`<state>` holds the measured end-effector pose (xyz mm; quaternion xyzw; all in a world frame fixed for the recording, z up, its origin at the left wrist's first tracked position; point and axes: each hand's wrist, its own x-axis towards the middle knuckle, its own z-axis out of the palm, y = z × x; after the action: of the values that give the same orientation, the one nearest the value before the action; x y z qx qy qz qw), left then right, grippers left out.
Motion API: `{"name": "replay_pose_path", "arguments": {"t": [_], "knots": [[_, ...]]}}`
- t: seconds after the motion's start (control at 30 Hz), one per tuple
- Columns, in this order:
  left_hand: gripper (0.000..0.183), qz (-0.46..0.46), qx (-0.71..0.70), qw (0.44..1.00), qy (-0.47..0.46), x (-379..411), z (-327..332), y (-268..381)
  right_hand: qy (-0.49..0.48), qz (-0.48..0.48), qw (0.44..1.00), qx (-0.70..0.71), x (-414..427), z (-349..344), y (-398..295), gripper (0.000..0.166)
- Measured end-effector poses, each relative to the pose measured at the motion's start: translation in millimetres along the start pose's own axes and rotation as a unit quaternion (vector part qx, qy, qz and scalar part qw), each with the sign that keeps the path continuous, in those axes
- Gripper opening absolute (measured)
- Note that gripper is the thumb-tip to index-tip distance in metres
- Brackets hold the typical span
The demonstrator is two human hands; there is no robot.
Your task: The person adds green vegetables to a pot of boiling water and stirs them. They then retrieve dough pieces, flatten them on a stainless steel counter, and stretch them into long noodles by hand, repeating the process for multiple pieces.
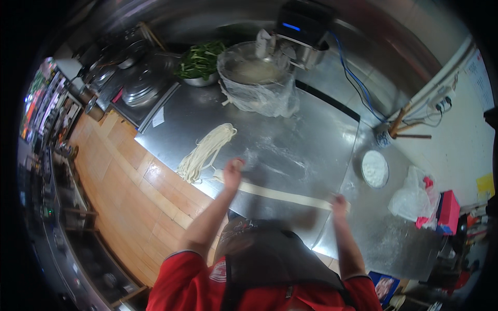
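Observation:
A long flat strip of pale dough (pixel 286 194) stretches across the near part of the steel table. My left hand (pixel 234 171) is above the strip near its left end, fingers bent together; blur hides whether it pinches dough. Close to the strip's right end is my right hand (pixel 339 204), also blurred, and its grip cannot be made out. To the left of my left hand lies a folded bundle of pale noodles (pixel 208 151), with a strand trailing toward the strip. White flour dust marks the steel beyond the strip.
A plastic-covered bowl (pixel 258 91) and a metal bowl of green leaves (pixel 200 62) stand at the back. At right are a bowl of white powder (pixel 375 169), a patterned pot with wooden sticks (pixel 384 137) and a plastic bag (pixel 412 194). A lidded pan (pixel 140 91) sits back left.

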<state>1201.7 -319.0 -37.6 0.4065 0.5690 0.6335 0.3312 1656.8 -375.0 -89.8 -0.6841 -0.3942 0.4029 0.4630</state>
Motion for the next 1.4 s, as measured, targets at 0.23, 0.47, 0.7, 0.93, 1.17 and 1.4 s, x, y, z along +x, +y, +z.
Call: {"name": "replay_pose_path", "arguments": {"t": [0.23,0.47,0.7,0.93,1.17,1.4], "knots": [[0.024,-0.112,0.083,0.965,-0.220,-90.0,93.2,32.6,-0.109,0.104,0.983,0.108,-77.1,198.5,-108.4,0.011],[0.027,-0.005,0.186,0.934,-0.305,-83.1,78.4,69.9,-0.144,0.129,0.978,0.077,-93.5,175.8,-156.2,0.025],[0.024,0.123,0.120,0.956,-0.238,-23.8,67.5,183.8,-0.160,-0.171,0.970,-0.060,-118.4,186.9,-70.1,0.032],[0.034,0.071,0.135,0.988,-0.019,109.7,-86.1,222.5,-0.053,-0.184,0.958,-0.212,-95.8,170.3,-24.8,0.051],[0.036,-0.380,-0.304,0.848,0.208,90.9,-247.0,-42.6,-0.096,-0.244,0.691,-0.673,-63.2,-7.2,-26.7,0.043],[0.037,0.113,-0.262,0.944,0.165,163.2,-37.2,188.8,0.234,-0.370,0.703,-0.560,31.5,-26.1,-312.4,0.042]]}}
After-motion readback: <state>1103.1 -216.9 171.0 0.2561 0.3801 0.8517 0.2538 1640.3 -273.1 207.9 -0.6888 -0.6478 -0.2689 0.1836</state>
